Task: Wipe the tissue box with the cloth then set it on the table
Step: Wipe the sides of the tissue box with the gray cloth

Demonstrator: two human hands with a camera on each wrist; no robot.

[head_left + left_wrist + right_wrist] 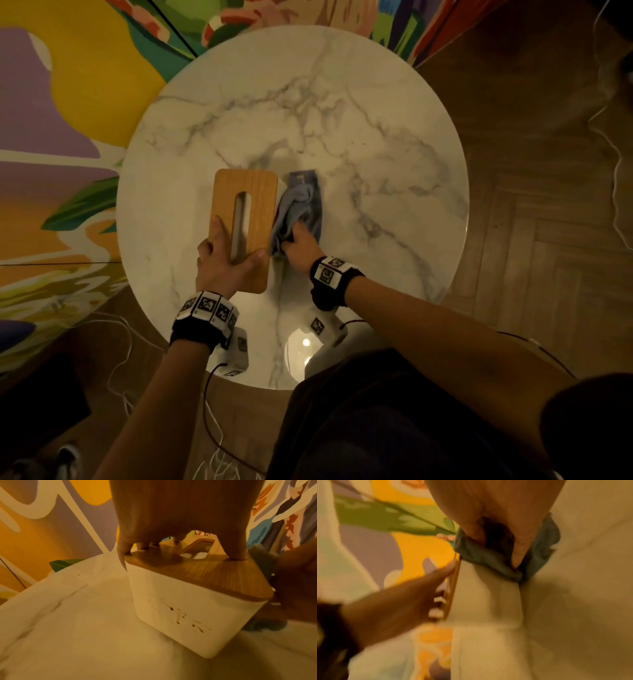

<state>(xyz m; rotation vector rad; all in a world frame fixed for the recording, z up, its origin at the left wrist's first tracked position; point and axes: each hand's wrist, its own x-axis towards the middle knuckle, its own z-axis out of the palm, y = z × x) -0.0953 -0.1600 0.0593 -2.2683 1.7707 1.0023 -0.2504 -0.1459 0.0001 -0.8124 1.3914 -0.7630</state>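
The tissue box [260, 205] has a white body and a wooden lid with a slot, and it stands on the round marble table [376, 137]. My left hand [222, 260] holds it from above, with fingers arched on the lid and the little finger over its left edge. Brown stains mark the box's near white face [180, 615]. My right hand [301, 245] grips a bunched blue cloth [298, 205] and presses it against the box's right side [488, 595]. The cloth [479, 555] sits between fingers and box wall.
A colourful painted wall [68, 102] runs along the table's left and far side. Wooden floor [531, 240] lies to the right. White and black cables [212, 394] hang past the table's near edge, by my legs.
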